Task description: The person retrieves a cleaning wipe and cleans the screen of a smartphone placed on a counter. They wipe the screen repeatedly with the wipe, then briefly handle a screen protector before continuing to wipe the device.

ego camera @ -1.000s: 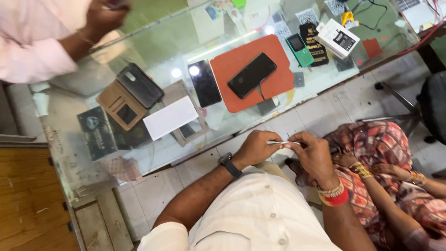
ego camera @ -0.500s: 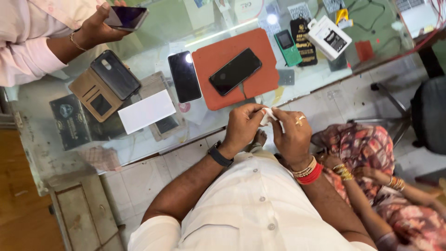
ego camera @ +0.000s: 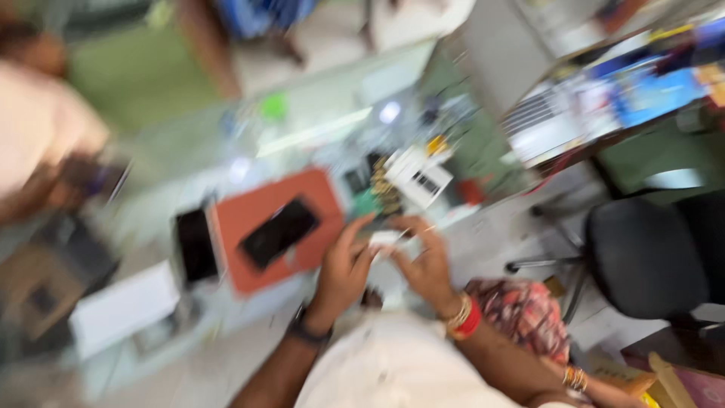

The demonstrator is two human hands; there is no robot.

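The picture is blurred by camera motion. My left hand [ego camera: 343,268], with a dark watch at the wrist, and my right hand [ego camera: 423,261], with red and gold bangles, meet in front of my chest. Both pinch a small white object [ego camera: 387,238] between their fingertips; its kind is too blurred to tell. Just beyond the hands lies an orange mat [ego camera: 260,223] on the glass counter [ego camera: 317,128], with a black phone [ego camera: 278,233] on it. A second black phone [ego camera: 195,245] lies left of the mat.
A white box [ego camera: 124,306] lies at the counter's left. A white carton [ego camera: 419,175] sits beyond my hands. Another person in pink [ego camera: 41,136] stands at far left. A black swivel chair [ego camera: 649,253] is at right. Patterned cloth [ego camera: 525,313] shows beside me.
The camera has swung upward and to the right, blurring the view and bringing the chair into sight. My hands stay together on the small white object, raised slightly toward the counter.
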